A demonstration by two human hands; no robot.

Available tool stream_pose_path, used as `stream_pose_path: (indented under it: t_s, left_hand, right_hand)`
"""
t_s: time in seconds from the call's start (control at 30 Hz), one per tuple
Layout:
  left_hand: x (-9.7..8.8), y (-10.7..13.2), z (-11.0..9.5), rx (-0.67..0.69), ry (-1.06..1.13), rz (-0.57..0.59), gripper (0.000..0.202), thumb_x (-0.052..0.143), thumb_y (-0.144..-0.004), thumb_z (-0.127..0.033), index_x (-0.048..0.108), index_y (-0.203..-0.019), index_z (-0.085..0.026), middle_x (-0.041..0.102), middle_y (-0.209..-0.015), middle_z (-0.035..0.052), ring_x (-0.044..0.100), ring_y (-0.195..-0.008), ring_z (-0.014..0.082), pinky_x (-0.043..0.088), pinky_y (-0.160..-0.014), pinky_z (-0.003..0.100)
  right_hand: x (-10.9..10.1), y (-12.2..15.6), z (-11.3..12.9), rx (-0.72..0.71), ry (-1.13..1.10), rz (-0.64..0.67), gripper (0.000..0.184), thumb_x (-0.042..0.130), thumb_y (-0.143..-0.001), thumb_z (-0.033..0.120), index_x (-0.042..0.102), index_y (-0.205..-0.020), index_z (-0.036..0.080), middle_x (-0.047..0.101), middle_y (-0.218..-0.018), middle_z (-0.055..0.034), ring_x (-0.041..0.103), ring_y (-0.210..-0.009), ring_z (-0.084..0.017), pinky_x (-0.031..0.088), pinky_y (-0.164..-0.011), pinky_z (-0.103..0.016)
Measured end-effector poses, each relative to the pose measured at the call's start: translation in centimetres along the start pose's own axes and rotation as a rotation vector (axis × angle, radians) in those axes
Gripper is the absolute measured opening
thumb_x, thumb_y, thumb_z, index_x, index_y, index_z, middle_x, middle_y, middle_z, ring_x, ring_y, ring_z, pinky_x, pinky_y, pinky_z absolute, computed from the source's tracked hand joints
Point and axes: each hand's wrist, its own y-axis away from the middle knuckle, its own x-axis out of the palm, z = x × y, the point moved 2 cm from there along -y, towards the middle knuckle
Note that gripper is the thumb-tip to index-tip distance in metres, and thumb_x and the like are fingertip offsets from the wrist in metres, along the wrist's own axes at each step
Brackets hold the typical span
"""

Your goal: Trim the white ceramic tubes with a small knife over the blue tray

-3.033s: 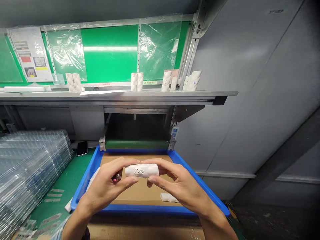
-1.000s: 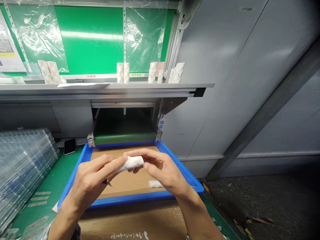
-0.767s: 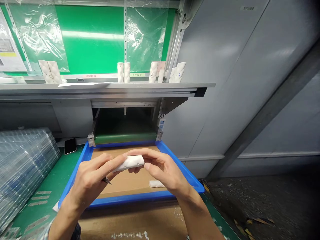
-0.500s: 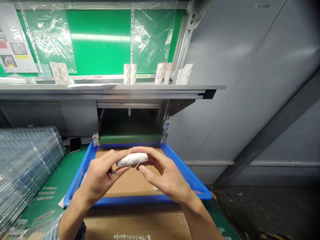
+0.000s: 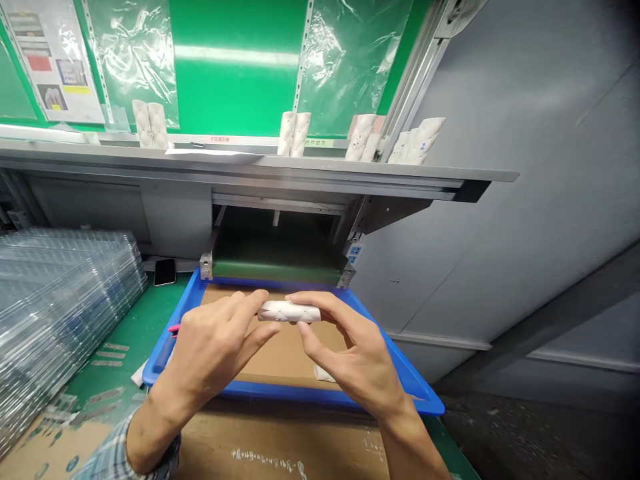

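Note:
A white tube-like piece with a quilted, dimpled surface [image 5: 289, 312] is held level between my hands above the blue tray. My left hand [image 5: 215, 350] pinches its left end, back of the hand toward me. At the right end, the fingers of my right hand [image 5: 357, 353] curl behind the piece, with the thumb below its front edge. A pink-ended thin tool [image 5: 174, 329] sticks out behind my left hand; the rest of it is hidden. Another white piece [image 5: 324, 375] lies in the tray, partly covered by my right hand.
The blue tray [image 5: 270, 392], lined with cardboard, sits before a green conveyor belt [image 5: 280, 268]. Stacked clear plastic trays [image 5: 70, 300] and a phone [image 5: 165, 272] are on the left. Above, a metal shelf [image 5: 240, 170] carries several white quilted pieces [image 5: 151, 125].
The view has shifted, so the scene sits further right. The white piece has turned from tilted to nearly level, and my left hand has rolled over, showing more of its back.

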Motion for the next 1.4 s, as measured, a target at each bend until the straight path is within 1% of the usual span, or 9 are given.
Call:
stream_pose_path:
  t_s: [0.07, 0.23, 0.53, 0.8, 1.03, 1.13, 1.23, 1.27, 1.4]
  left_hand:
    - [0.1, 0.0, -0.4, 0.011, -0.037, 0.014, 0.042, 0.043, -0.116, -0.049, 0.067, -0.123, -0.016, 0.081, -0.094, 0.0043, 0.076, -0.073, 0.0178, 0.044, -0.062, 0.031]
    - [0.2, -0.1, -0.7, -0.016, -0.048, 0.098, 0.044, 0.037, -0.118, -0.048, 0.069, -0.118, -0.018, 0.077, -0.083, 0.0011, 0.073, -0.065, 0.0174, 0.041, -0.056, 0.032]
    - [0.2, 0.2, -0.8, -0.037, -0.035, 0.128, 0.045, 0.035, -0.118, -0.048, 0.069, -0.119, -0.018, 0.078, -0.084, 0.0023, 0.075, -0.066, 0.0170, 0.038, -0.054, 0.031]
    - [0.2, 0.3, -0.7, 0.019, -0.116, 0.101, 0.047, 0.036, -0.118, -0.047, 0.068, -0.127, -0.015, 0.073, -0.075, 0.0003, 0.069, -0.057, 0.0162, 0.031, -0.050, 0.032]
    - [0.2, 0.3, -0.6, 0.054, -0.136, 0.083, 0.048, 0.037, -0.117, -0.047, 0.072, -0.125, -0.014, 0.071, -0.071, 0.0000, 0.067, -0.053, 0.0170, 0.032, -0.049, 0.033]
    - [0.2, 0.3, -0.4, 0.025, -0.011, 0.069, 0.044, 0.041, -0.116, -0.046, 0.072, -0.123, -0.015, 0.076, -0.078, 0.0011, 0.070, -0.060, 0.0175, 0.039, -0.053, 0.032]
    - [0.5, 0.2, 0.1, -0.088, 0.283, 0.095, 0.032, 0.055, -0.113, -0.044, 0.070, -0.127, -0.019, 0.081, -0.098, 0.0017, 0.073, -0.074, 0.0151, 0.048, -0.063, 0.027]
    - [0.6, 0.2, 0.2, -0.150, 0.398, 0.126, 0.027, 0.060, -0.111, -0.041, 0.070, -0.127, -0.022, 0.081, -0.100, 0.0000, 0.072, -0.075, 0.0138, 0.049, -0.065, 0.025]
    - [0.8, -0.4, 0.6, -0.391, 0.775, 0.280, 0.016, 0.067, -0.105, -0.032, 0.073, -0.117, -0.025, 0.072, -0.087, -0.0031, 0.058, -0.066, 0.0118, 0.045, -0.059, 0.021]
  right_hand:
    - [0.1, 0.1, 0.1, -0.018, 0.016, 0.018, 0.031, 0.065, -0.095, 0.012, 0.071, -0.122, 0.026, 0.079, -0.114, -0.0025, 0.076, -0.101, -0.020, 0.063, -0.089, -0.031]
    - [0.1, 0.3, 0.4, -0.054, 0.053, 0.040, 0.033, 0.065, -0.095, 0.011, 0.069, -0.124, 0.026, 0.079, -0.116, -0.0036, 0.077, -0.101, -0.022, 0.063, -0.089, -0.033]
    - [0.1, 0.3, 0.8, -0.072, 0.072, 0.033, 0.036, 0.065, -0.094, 0.008, 0.070, -0.123, 0.027, 0.079, -0.115, -0.0022, 0.077, -0.102, -0.021, 0.063, -0.090, -0.032]
    - [0.1, 0.5, 0.6, -0.094, 0.067, 0.029, 0.038, 0.067, -0.094, 0.007, 0.069, -0.125, 0.028, 0.079, -0.117, -0.0021, 0.077, -0.104, -0.021, 0.062, -0.092, -0.032]
    - [0.0, 0.6, 0.6, -0.094, 0.053, 0.031, 0.035, 0.068, -0.095, 0.009, 0.070, -0.124, 0.028, 0.080, -0.116, -0.0026, 0.077, -0.104, -0.022, 0.062, -0.092, -0.033]
    - [0.0, 0.6, 0.4, -0.063, 0.031, 0.041, 0.037, 0.068, -0.095, 0.009, 0.069, -0.126, 0.029, 0.079, -0.119, -0.0009, 0.076, -0.106, -0.020, 0.061, -0.095, -0.030]
    - [-0.1, 0.6, 0.2, -0.036, -0.006, 0.048, 0.037, 0.068, -0.096, 0.010, 0.069, -0.128, 0.030, 0.079, -0.120, -0.0005, 0.076, -0.108, -0.020, 0.060, -0.095, -0.029]
    - [-0.2, 0.6, 0.2, -0.042, -0.018, 0.050, 0.037, 0.068, -0.097, 0.010, 0.069, -0.128, 0.030, 0.079, -0.120, -0.0008, 0.076, -0.108, -0.020, 0.061, -0.096, -0.029]
    - [-0.3, 0.4, 0.5, -0.121, -0.032, 0.047, 0.037, 0.068, -0.097, 0.008, 0.069, -0.128, 0.030, 0.078, -0.122, -0.0024, 0.075, -0.113, -0.021, 0.060, -0.099, -0.031]
